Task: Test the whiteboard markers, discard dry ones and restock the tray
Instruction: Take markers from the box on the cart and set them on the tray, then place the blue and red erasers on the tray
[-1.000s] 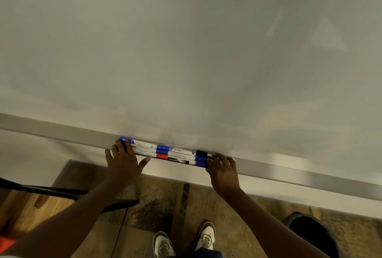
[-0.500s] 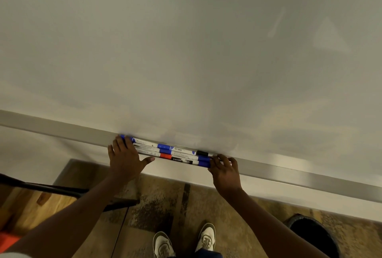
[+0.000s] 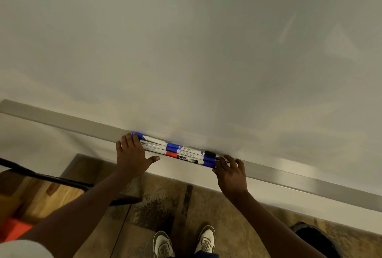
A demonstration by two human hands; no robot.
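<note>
A tray (image 3: 62, 119) runs along the bottom edge of the whiteboard (image 3: 186, 40). A bunch of markers (image 3: 177, 153) lies lengthwise on it, side by side, the rearmost against the board. The left hand (image 3: 132, 156) touches their left end and the right hand (image 3: 230, 173) their right end. Below, on the floor (image 3: 165, 200), two shoes (image 3: 163, 245) stand between the arms, with a bin (image 3: 316, 239) to the right and a chair frame (image 3: 51, 179) to the left.
</note>
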